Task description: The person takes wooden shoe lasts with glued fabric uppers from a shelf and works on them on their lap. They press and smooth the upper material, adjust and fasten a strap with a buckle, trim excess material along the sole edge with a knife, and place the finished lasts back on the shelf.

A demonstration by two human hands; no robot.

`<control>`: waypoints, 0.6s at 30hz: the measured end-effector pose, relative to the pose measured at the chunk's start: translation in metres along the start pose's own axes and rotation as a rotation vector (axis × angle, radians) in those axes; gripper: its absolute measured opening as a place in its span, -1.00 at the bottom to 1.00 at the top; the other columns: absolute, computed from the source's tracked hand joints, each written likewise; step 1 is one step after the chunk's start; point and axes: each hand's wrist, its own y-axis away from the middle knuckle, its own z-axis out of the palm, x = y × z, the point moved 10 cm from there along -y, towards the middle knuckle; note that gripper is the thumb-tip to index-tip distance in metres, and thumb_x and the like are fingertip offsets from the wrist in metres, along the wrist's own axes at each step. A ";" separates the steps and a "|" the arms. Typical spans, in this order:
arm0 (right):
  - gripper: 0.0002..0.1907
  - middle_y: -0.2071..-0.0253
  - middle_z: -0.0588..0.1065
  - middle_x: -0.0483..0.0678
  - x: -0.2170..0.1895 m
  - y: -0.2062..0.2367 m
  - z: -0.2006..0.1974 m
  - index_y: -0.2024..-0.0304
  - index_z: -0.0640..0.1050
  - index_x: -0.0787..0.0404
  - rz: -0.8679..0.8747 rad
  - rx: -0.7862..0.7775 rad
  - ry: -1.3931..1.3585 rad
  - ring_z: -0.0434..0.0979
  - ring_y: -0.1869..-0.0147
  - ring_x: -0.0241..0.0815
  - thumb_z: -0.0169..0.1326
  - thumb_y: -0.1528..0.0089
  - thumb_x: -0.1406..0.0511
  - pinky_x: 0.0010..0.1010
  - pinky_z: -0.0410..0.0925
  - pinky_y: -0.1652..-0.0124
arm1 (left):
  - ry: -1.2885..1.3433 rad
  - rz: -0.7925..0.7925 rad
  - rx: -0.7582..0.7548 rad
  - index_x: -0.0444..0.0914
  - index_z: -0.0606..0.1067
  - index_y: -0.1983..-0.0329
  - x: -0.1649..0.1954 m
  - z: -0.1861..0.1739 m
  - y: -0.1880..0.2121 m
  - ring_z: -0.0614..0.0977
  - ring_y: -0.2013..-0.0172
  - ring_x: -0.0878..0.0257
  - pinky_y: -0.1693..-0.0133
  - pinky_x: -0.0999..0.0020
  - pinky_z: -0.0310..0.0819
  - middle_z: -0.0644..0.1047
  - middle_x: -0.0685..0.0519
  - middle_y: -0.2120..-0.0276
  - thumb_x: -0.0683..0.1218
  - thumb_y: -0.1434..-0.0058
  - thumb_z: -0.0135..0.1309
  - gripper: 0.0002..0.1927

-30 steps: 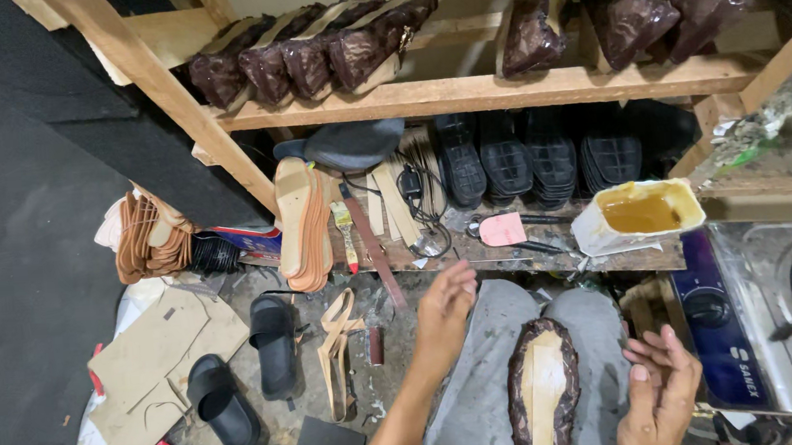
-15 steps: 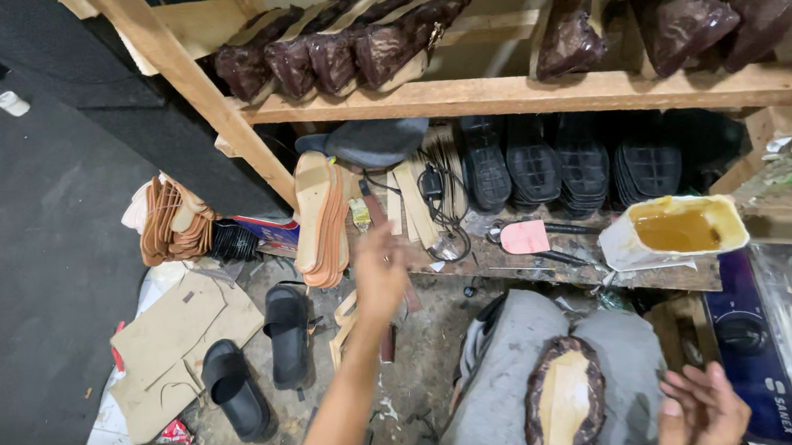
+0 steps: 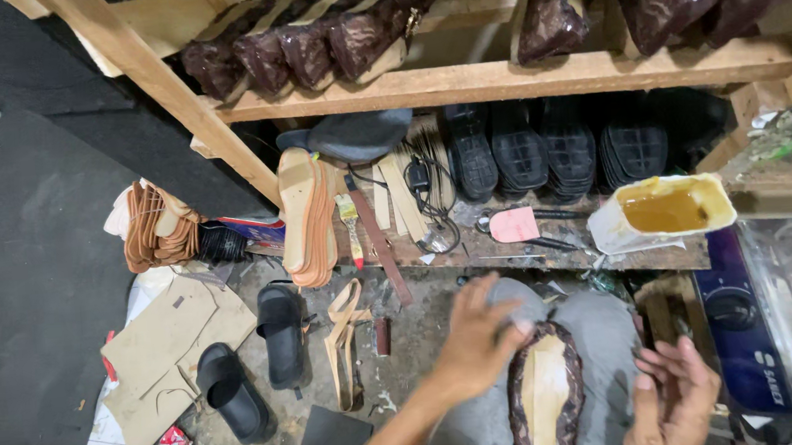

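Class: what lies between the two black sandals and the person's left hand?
In the head view, tan straps lie on the floor between the sandals and the left hand.

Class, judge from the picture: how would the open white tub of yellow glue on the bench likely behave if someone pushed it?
The white tub looks apt to tip: it already leans, near the edge of the wooden bench. Its open top and yellow glue suggest a spill if shoved. The walls look thin and dented, so probably soft when squeezed.
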 end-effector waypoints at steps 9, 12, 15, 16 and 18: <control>-0.42 -0.23 0.35 0.12 -0.031 -0.017 -0.001 -0.45 0.19 0.35 0.022 -0.031 0.072 0.48 -0.20 -0.12 -0.08 -0.37 0.48 -0.29 0.39 -0.21 | 1.086 -0.432 -0.123 -0.36 0.36 -0.29 0.052 0.064 0.065 0.54 -0.10 0.22 -0.22 0.28 0.39 0.54 -0.08 -0.06 -0.07 -0.20 0.28 -0.36; -0.43 -0.24 0.35 0.10 -0.035 -0.016 -0.004 -0.46 0.18 0.34 0.017 -0.028 0.039 0.48 -0.20 -0.16 -0.10 -0.39 0.47 -0.32 0.39 -0.20 | 1.116 -0.396 0.005 -0.38 0.36 -0.30 0.058 0.048 0.066 0.59 -0.03 0.34 -0.15 0.38 0.47 0.60 0.02 -0.01 -0.12 -0.21 0.30 -0.37; -0.42 -0.22 0.35 0.09 -0.038 -0.015 -0.005 -0.46 0.19 0.36 0.043 -0.037 0.079 0.47 -0.18 -0.17 -0.10 -0.38 0.49 -0.35 0.36 -0.18 | 1.062 -0.411 0.043 -0.39 0.36 -0.32 0.060 0.013 0.058 0.61 0.00 0.31 -0.11 0.36 0.51 0.59 0.00 0.00 -0.13 -0.17 0.29 -0.34; -0.42 -0.21 0.35 0.08 -0.039 -0.015 -0.004 -0.46 0.18 0.36 0.052 -0.045 0.079 0.47 -0.17 -0.18 -0.10 -0.38 0.49 -0.35 0.36 -0.18 | 1.027 -0.388 0.067 -0.39 0.36 -0.32 0.063 -0.006 0.054 0.61 -0.01 0.31 -0.12 0.37 0.51 0.60 0.00 0.00 -0.13 -0.18 0.28 -0.34; -0.42 -0.21 0.34 0.08 -0.042 -0.015 -0.002 -0.45 0.17 0.35 0.066 -0.056 0.076 0.46 -0.17 -0.19 -0.10 -0.37 0.49 -0.36 0.35 -0.17 | 0.954 -0.337 0.114 -0.37 0.34 -0.34 0.069 -0.044 0.040 0.62 -0.02 0.31 -0.13 0.38 0.51 0.60 0.00 -0.01 -0.13 -0.19 0.25 -0.34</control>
